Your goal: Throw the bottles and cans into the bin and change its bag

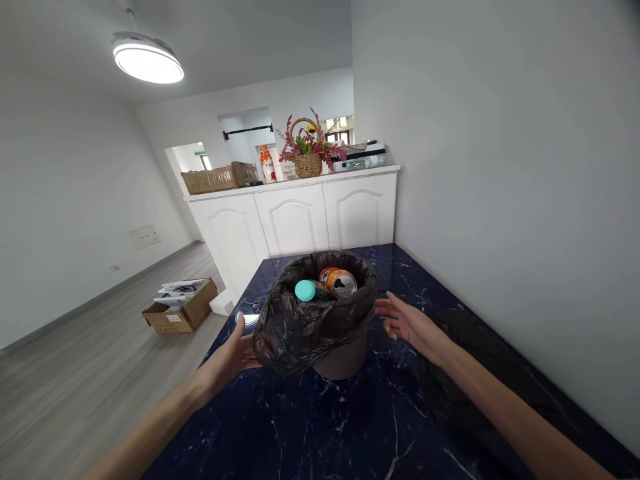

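Observation:
A small bin [343,363] lined with a black plastic bag [305,333] stands on the dark blue marbled table. The bag folds over the rim and bulges out loosely on the left. Inside lie an orange drink can [337,281], its opened top facing me, and a bottle with a turquoise cap [305,290]. My left hand [234,353] is open at the bag's left bulge, thumb raised, its fingertips partly hidden by the plastic. On the right side, my right hand [404,321] is open with loosely bent fingers, close beside the bag and holding nothing.
The marbled table [320,427] runs along a grey wall on the right. Behind it, a white cabinet [300,217] carries a flower basket [307,165], an orange bottle [267,164], a lying clear bottle [367,162] and a box [213,179]. A filled cardboard box [173,321] sits on the floor.

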Tool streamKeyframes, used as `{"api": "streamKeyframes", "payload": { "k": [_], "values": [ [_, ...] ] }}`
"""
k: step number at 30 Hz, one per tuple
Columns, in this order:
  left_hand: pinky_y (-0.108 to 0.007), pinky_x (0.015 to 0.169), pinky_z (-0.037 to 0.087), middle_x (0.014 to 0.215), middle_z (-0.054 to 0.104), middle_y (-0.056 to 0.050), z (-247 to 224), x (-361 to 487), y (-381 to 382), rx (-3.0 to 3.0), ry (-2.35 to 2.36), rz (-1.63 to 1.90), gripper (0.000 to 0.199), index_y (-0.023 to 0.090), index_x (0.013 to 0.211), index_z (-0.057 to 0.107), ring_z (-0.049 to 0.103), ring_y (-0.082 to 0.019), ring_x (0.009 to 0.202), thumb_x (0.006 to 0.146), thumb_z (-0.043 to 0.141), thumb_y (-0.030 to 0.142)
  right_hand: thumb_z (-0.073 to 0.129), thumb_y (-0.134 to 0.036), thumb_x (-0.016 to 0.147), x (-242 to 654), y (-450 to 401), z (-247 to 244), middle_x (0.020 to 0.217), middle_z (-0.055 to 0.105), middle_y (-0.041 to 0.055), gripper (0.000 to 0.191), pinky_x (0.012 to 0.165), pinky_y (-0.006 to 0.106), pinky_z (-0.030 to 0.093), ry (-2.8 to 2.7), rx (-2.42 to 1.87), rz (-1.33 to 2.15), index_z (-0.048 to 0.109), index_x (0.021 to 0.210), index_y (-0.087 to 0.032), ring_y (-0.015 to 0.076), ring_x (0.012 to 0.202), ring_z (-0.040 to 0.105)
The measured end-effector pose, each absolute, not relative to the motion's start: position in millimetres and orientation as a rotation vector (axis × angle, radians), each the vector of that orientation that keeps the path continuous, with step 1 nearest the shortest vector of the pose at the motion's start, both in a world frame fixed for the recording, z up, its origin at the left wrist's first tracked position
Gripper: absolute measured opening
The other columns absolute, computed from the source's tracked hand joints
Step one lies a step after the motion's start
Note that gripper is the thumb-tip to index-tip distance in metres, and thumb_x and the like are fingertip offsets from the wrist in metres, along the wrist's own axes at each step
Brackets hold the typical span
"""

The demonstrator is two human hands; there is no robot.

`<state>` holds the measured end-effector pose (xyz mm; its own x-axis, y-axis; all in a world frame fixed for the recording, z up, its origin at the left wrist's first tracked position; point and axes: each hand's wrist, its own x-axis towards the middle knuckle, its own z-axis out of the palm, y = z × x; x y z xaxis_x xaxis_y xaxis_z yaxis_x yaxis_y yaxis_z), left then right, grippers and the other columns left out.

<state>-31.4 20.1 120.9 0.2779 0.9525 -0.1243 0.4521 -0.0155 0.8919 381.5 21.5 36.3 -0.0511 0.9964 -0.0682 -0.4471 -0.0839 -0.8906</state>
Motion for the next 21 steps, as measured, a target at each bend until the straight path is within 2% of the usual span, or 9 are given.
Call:
{"api": "streamKeyframes", "payload": {
  "k": [2,3,6,9,12,15,18,21],
  "values": [
    [-0.054,0.117,0.052,0.124,0.080,-0.012,130,-20,11,1.382,1.042,0.565,0.091,0.026,0.112,0.082,0.072,-0.035,0.126,0.095,0.020,0.090,0.076,-0.064,0.091,383,38,61,0.097,0.076,0.0094,0.047,0.060,0.030,0.054,-0.724,-0.845,1.558,0.077,0.100,-0.018,0.0175,0.072,0.067],
    [-0.052,0.120,0.049,0.131,0.078,-0.010,136,-11,7,1.323,0.968,0.587,0.085,0.027,0.121,0.080,0.068,-0.034,0.132,0.095,0.027,0.089,0.074,-0.063,0.093,383,45,74,0.091,0.075,0.0079,0.046,0.063,0.030,0.056,-0.696,-0.831,1.577,0.075,0.096,-0.018,0.0177,0.073,0.068],
    [-0.050,0.119,0.051,0.145,0.071,-0.005,155,18,-5,1.254,0.935,0.730,0.073,0.032,0.139,0.070,0.061,-0.033,0.142,0.094,0.047,0.084,0.068,-0.062,0.097,379,58,112,0.082,0.073,0.0049,0.044,0.070,0.030,0.058,-0.754,-0.847,1.588,0.072,0.091,-0.019,0.0169,0.070,0.067],
    [-0.045,0.120,0.051,0.151,0.067,-0.007,168,39,-13,1.218,1.063,0.845,0.072,0.029,0.141,0.069,0.055,-0.034,0.149,0.090,0.061,0.080,0.072,-0.060,0.095,371,60,137,0.081,0.074,0.0031,0.039,0.069,0.029,0.057,-0.879,-0.908,1.527,0.073,0.092,-0.021,0.0171,0.071,0.066],
    [-0.039,0.120,0.049,0.151,0.066,-0.011,174,50,-16,1.147,1.191,0.959,0.070,0.024,0.137,0.072,0.052,-0.034,0.151,0.087,0.073,0.073,0.081,-0.047,0.088,364,55,150,0.087,0.077,0.0022,0.027,0.065,0.026,0.054,-0.992,-1.004,1.388,0.075,0.093,-0.022,0.0171,0.076,0.066],
    [-0.034,0.110,0.056,0.146,0.070,-0.011,179,51,-16,1.051,1.219,1.100,0.057,0.023,0.132,0.073,0.063,-0.031,0.140,0.089,0.079,0.059,0.084,-0.036,0.082,362,47,154,0.087,0.077,0.0024,0.020,0.062,0.025,0.052,-1.027,-1.073,1.311,0.076,0.092,-0.020,0.0168,0.076,0.067],
    [-0.028,0.089,0.063,0.131,0.079,-0.012,185,47,-15,0.955,1.233,1.227,0.041,0.019,0.124,0.076,0.077,-0.026,0.115,0.092,0.079,0.044,0.082,-0.034,0.080,363,32,157,0.083,0.073,0.0021,0.020,0.059,0.026,0.051,-1.038,-1.109,1.302,0.075,0.090,-0.018,0.0162,0.071,0.064],
    [-0.026,0.069,0.062,0.111,0.084,-0.010,196,41,-16,0.923,1.256,1.273,0.036,0.018,0.117,0.078,0.080,-0.023,0.087,0.088,0.079,0.039,0.082,-0.035,0.079,363,9,160,0.079,0.069,0.0012,0.021,0.059,0.027,0.052,-1.053,-1.122,1.308,0.073,0.087,-0.018,0.0157,0.069,0.062]
  ]
}}
